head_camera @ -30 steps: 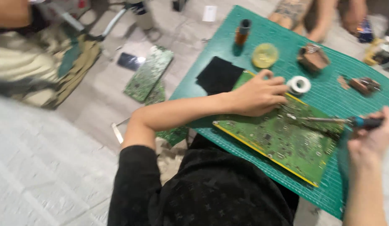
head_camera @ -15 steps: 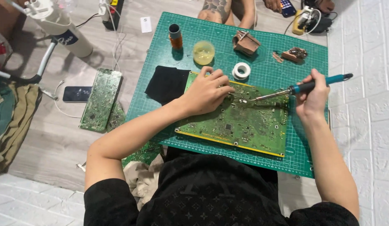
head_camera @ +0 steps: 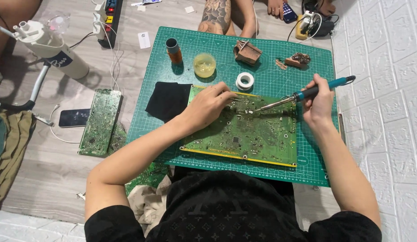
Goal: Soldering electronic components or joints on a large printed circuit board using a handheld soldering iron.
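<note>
Since the earlier frame the view has steadied and moved closer, while both hands remain at the green circuit board (head_camera: 248, 134), which lies flat on the green cutting mat (head_camera: 271, 58) spread over a grey wood-look floor beside a white brick-pattern wall. Left hand (head_camera: 208, 105) rests fingers-down on the board's upper left edge, gripping nothing; right hand (head_camera: 318, 101) is closed around the blue-handled soldering iron (head_camera: 302, 95), tip on the board. Solder roll (head_camera: 244, 81), yellow cup (head_camera: 204, 64) and black cloth (head_camera: 168, 101) share the mat; a second board (head_camera: 100, 122) and a phone (head_camera: 74, 117) lie on the floor.

dark phone screen (head_camera: 74, 118) on floor, white label (head_camera: 144, 40) beyond mat
</note>
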